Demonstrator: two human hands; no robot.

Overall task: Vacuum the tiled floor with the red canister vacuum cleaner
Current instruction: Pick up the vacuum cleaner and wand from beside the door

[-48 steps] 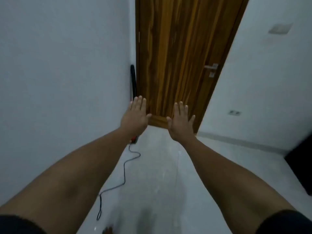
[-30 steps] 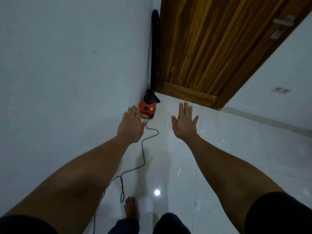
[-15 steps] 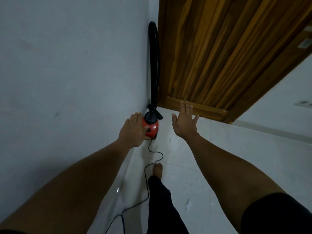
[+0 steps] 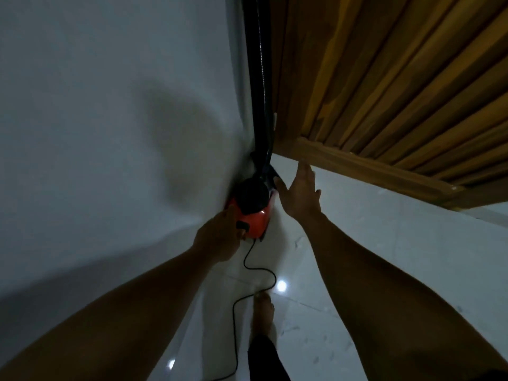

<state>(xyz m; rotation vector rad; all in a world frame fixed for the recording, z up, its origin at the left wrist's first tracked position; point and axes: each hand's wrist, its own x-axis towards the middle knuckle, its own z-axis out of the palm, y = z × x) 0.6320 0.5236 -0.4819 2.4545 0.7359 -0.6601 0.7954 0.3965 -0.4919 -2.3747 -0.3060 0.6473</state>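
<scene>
The vacuum cleaner (image 4: 255,218) sits in the corner, tube (image 4: 259,78) upright. The left hand (image 4: 220,239) touches it, grip unclear; the right hand (image 4: 299,195) is spread open.

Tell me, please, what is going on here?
A person reaches for a red vacuum cleaner standing in the corner between white wall and wooden door, its black hose upright. The left hand is on its body by the black switch; whether it grips is unclear. The right hand hovers open beside it. The cord trails over the tiled floor past a bare foot. Vacuuming has not begun.
</scene>
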